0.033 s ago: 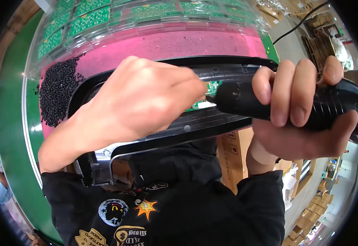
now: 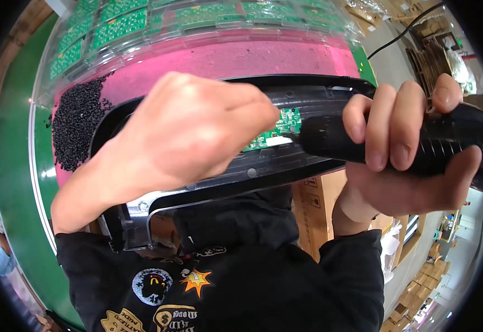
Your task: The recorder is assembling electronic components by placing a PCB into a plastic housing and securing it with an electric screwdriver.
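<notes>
My right hand (image 2: 399, 144) is wrapped round a thick black electric screwdriver (image 2: 330, 135) with a ribbed body, held roughly level. Its tip end points left, over a small green circuit board (image 2: 290, 119) with a white part. The board lies inside a long black plastic housing (image 2: 319, 99). My left hand (image 2: 197, 130) is closed with its fingers pinched together above the left part of the board, somewhat blurred. Whatever lies between those fingertips is hidden. Part of the board and the housing's left half are covered by this hand and forearm.
A heap of small black screws (image 2: 78, 124) lies on the pink mat (image 2: 213, 58) at the left. Clear plastic trays of green circuit boards (image 2: 122, 27) stand at the back. A cardboard box (image 2: 313, 207) is below the housing, and a black cable (image 2: 404, 30) hangs at the far right.
The screwdriver has shifted slightly right, away from my left fingers, so more of the circuit board shows. My left hand has moved a little up and left.
</notes>
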A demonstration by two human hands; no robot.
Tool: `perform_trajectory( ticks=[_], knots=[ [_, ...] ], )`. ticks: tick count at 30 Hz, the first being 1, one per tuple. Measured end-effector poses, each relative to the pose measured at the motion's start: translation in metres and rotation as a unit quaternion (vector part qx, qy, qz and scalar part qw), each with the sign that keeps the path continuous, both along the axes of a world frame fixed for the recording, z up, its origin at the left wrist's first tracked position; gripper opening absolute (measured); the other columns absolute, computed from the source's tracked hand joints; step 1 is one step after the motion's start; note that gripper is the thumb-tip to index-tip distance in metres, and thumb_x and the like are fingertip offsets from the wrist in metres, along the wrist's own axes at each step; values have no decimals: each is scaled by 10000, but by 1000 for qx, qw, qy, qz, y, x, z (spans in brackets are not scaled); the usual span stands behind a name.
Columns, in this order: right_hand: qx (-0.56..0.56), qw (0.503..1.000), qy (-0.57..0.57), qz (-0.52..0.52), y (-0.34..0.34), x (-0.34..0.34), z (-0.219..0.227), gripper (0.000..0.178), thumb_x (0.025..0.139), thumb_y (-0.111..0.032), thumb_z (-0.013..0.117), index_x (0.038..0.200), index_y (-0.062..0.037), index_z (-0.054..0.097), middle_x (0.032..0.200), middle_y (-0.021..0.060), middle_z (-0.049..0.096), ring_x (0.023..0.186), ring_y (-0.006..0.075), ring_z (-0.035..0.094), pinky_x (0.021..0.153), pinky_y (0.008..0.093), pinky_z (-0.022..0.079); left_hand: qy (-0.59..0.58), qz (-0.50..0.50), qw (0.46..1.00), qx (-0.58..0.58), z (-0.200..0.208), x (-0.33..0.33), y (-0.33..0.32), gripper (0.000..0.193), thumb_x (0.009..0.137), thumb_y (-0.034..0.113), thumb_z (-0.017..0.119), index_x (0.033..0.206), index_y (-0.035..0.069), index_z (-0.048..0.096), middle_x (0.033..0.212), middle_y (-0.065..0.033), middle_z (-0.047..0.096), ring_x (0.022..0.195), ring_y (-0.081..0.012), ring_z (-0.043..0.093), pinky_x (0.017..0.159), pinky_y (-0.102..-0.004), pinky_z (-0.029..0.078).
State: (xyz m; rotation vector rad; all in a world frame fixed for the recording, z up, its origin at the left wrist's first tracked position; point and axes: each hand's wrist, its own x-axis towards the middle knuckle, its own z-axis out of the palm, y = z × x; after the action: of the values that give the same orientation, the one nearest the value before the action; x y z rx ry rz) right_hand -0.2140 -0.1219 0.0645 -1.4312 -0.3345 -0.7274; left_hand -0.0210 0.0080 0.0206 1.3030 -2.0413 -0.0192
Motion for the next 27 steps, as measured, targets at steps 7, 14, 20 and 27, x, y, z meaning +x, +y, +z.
perform_trajectory(
  ticks=[7,14,20,27],
  knots=[
    [62,969,59,-230,-4,-9,-23,391,959,-452,502,1106,-89,502,611,-3,448,498,116,404,566,309,365,50,22,997,51,-2,2,-6,62,830,13,698,853,-26,656,762,-120,659,634,-277,639,548,-335,495],
    [54,963,72,-255,-10,-8,-37,383,953,-440,511,1083,-80,494,597,-7,432,492,109,396,560,307,370,90,36,993,72,-3,-1,-8,74,859,17,633,830,-31,584,720,-128,552,598,-282,556,524,-347,419],
    [38,974,85,-206,-16,0,-44,403,945,-459,520,1085,-82,491,586,-26,415,478,92,370,541,283,345,71,47,994,61,-6,-1,-10,69,844,-10,634,862,-40,574,752,-131,559,629,-299,572,553,-362,447],
    [47,968,101,-225,-13,-1,-40,464,948,-498,500,1131,-71,496,600,-25,418,484,99,372,561,297,358,54,13,992,113,-7,2,-9,120,797,-34,688,911,-35,653,853,-131,657,721,-289,654,597,-340,522]
  ],
)
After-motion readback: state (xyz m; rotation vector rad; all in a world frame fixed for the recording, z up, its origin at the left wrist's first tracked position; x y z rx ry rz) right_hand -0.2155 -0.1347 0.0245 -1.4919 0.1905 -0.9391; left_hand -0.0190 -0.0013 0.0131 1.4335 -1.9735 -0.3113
